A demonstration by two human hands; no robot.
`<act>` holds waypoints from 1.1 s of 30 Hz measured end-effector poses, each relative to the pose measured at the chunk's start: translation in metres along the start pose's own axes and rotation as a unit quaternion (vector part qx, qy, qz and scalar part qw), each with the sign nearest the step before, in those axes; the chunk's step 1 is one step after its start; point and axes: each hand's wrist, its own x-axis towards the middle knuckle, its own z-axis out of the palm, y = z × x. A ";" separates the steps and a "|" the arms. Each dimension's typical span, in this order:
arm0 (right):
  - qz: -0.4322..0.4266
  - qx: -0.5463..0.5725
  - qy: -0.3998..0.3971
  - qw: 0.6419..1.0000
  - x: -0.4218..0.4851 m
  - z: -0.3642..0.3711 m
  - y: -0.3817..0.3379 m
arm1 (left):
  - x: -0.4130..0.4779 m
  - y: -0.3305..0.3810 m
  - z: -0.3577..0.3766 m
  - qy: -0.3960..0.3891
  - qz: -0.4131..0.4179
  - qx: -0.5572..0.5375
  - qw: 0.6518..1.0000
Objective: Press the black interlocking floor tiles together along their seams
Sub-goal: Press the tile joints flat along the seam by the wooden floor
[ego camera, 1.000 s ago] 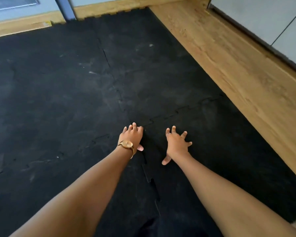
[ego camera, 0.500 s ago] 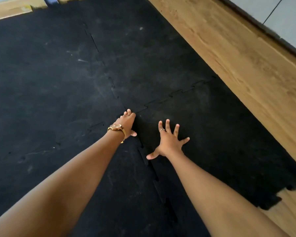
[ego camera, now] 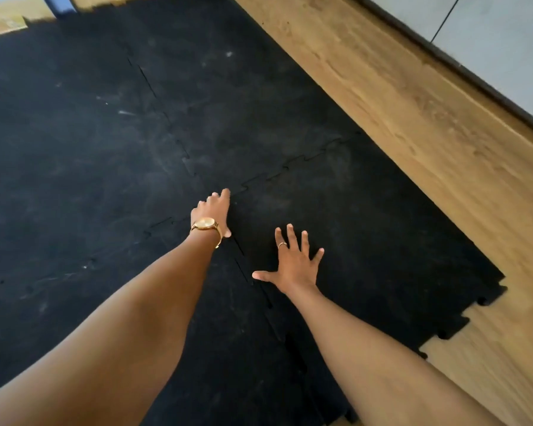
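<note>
Black interlocking floor tiles point(ego camera: 111, 167) cover most of the floor. A jagged seam point(ego camera: 293, 166) runs right from the corner where several tiles meet, and another seam point(ego camera: 242, 265) runs toward me between my arms. My left hand point(ego camera: 213, 210), with a gold watch on the wrist, rests flat at that corner, fingers together and pointing along the seam. My right hand point(ego camera: 293, 262), wearing a ring, lies flat with fingers spread on the near right tile point(ego camera: 382, 241), its thumb reaching the seam. Neither hand holds anything.
Bare wooden floor point(ego camera: 428, 124) borders the tiles on the right, up to a dark baseboard and grey wall point(ego camera: 499, 41). The near right tile's toothed edge point(ego camera: 462, 324) lies exposed on the wood. More wood shows at the far left corner point(ego camera: 3, 26).
The view has swung left and down. My left hand slid forward to the tile corner. My right hand opened its fingers wide and now lies flat further back.
</note>
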 end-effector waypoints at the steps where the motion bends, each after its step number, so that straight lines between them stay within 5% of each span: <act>1: -0.006 0.008 -0.004 1.000 -0.010 0.005 0.008 | -0.005 -0.003 0.001 -0.008 -0.006 -0.006 1.000; 9: -0.041 -0.004 -0.062 0.997 -0.059 0.022 0.046 | -0.102 0.005 0.066 -0.130 0.070 -0.027 0.989; 25: 0.001 -0.032 -0.060 0.998 -0.054 0.029 0.031 | -0.111 0.041 0.080 -0.115 -0.031 -0.075 0.990; 33: -0.077 -0.097 -0.079 0.989 -0.073 0.021 0.049 | -0.121 0.042 0.069 -0.123 -0.023 -0.051 0.991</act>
